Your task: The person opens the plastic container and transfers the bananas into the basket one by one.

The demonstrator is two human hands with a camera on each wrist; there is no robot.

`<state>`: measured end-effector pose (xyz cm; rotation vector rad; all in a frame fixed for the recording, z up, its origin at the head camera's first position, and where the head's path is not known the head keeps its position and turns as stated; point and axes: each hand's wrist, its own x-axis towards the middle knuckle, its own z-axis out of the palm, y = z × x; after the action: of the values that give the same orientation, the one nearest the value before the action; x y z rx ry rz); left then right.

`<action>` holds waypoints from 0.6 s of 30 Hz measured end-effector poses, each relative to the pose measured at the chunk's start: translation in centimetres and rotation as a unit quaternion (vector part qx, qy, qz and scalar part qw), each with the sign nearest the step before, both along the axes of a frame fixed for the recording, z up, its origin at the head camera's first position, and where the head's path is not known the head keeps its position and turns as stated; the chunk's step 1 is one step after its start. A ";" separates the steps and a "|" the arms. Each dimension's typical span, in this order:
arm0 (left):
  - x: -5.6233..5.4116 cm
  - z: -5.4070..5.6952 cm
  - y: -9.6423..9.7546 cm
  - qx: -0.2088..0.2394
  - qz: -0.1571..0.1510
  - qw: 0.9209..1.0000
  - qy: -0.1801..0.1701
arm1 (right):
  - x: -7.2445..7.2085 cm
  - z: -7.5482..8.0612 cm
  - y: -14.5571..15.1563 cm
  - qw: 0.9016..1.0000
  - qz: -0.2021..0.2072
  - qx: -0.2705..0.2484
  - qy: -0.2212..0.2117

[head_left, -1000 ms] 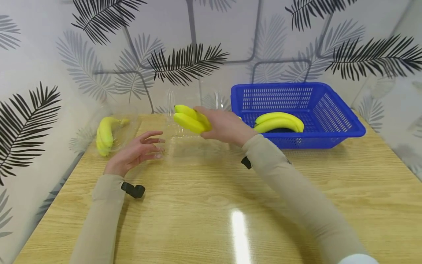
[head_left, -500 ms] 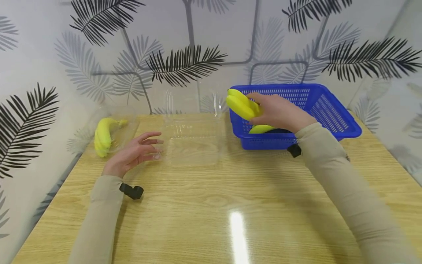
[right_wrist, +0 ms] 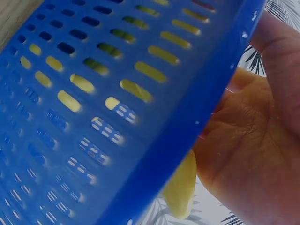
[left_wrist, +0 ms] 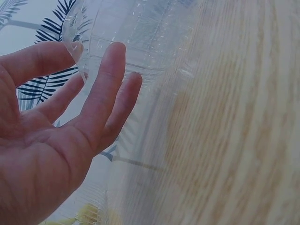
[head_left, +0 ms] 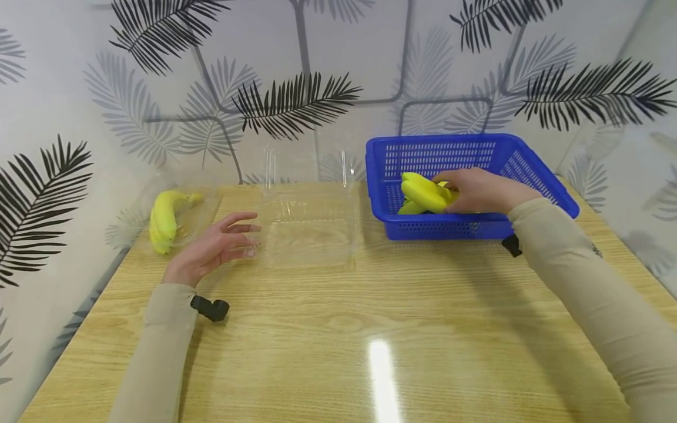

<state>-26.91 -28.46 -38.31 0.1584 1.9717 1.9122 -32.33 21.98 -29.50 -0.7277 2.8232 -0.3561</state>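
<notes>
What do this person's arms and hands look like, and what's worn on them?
The left hand and right hand are bare. The left sleeve and right sleeve are long, plain beige and slightly wrinkled. A small black camera sits at the left wrist, another black camera at the right.

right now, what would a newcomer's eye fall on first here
Likely the blue basket on the right of the wooden table, where the right hand grips yellow bananas. Next comes the open clear container mid-table, near the left hand. Other bananas lie far left.
</notes>
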 end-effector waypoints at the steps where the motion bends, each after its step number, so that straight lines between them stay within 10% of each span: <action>1: 0.0 0.0 0.0 0.000 -0.001 1.000 0.001 | -0.1 0.0 0.1 1.000 0.000 0.004 -0.002; 18: -0.1 0.0 0.1 -0.004 0.001 1.000 -0.003 | -0.1 -0.2 0.4 1.000 0.016 0.005 -0.023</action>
<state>-27.00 -28.33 -38.31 0.1482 1.9752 1.9044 -32.38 22.37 -29.72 -0.7517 2.7647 -0.3497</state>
